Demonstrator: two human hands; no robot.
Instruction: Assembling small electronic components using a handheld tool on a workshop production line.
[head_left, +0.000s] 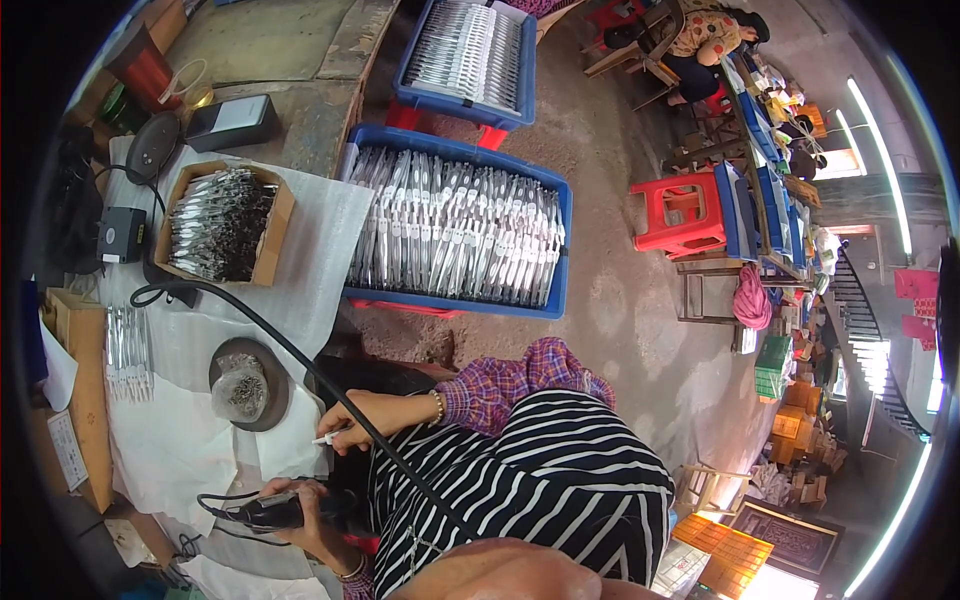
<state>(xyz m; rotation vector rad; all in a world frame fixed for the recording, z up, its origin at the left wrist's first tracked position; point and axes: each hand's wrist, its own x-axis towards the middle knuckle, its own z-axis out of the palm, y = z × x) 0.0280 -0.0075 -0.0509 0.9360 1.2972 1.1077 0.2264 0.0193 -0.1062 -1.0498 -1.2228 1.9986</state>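
Note:
My right hand (pixel 372 418), at the end of a purple plaid sleeve, pinches a small slim white piece (pixel 327 438) near the table's edge. A thick black cable (pixel 330 375) runs across in front of this hand. Closer to the lower edge, my left hand (pixel 305 512) grips a dark handheld device (pixel 268 512) with a thin black cord looping from its end; its exact kind is unclear. On the white-covered table (pixel 170 450) beside my hands, a clear plastic bag of tiny metal parts (pixel 240 388) lies on a round dark dish (pixel 262 352).
An open cardboard box (pixel 282 225) holds slim metal pieces; more pieces (pixel 128 350) lie in a row. Two blue trays (pixel 565 240) are filled with slim silver-and-white pieces. Red stools (pixel 690 215) stand across the floor, where another person (pixel 700 40) sits at a bench.

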